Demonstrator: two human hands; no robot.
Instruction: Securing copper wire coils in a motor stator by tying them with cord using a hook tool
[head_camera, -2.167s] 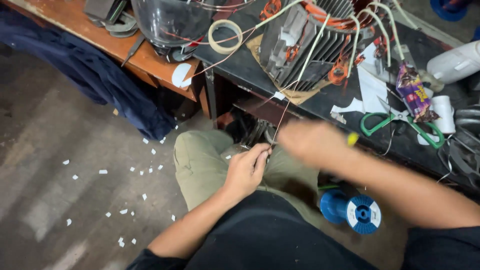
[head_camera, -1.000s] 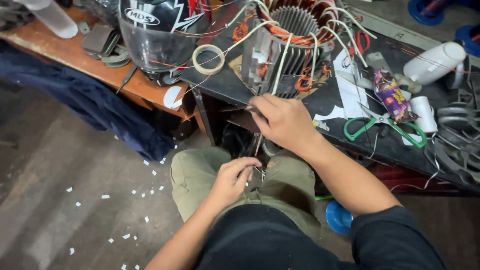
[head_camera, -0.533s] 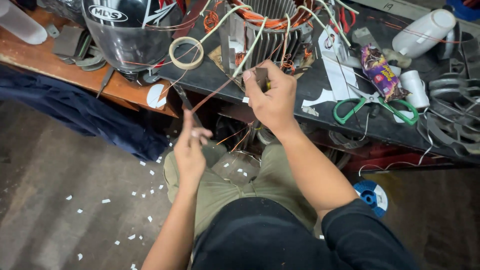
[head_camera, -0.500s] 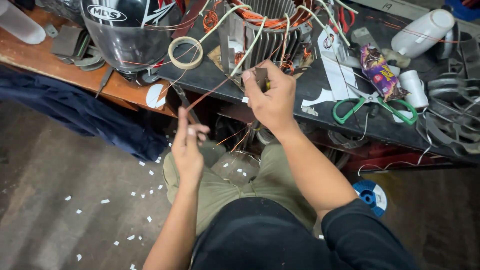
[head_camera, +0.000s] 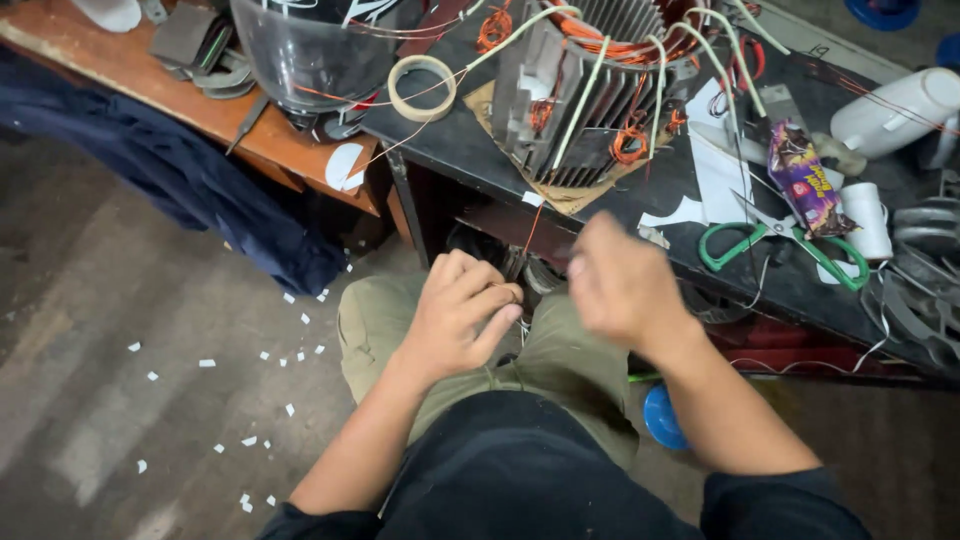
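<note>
Below the desk's (head_camera: 600, 200) front edge, both hands are working thin copper wire (head_camera: 527, 232) from the half-wound motor stator (head_camera: 600, 90): left hand (head_camera: 455, 315) pinching closed, right hand (head_camera: 620, 285) blurred, grip unclear.

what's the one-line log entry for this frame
left hand: closed on thin copper wire over lap | right hand: blurred, grip unclear | bench: motor stator, green scissors
</note>
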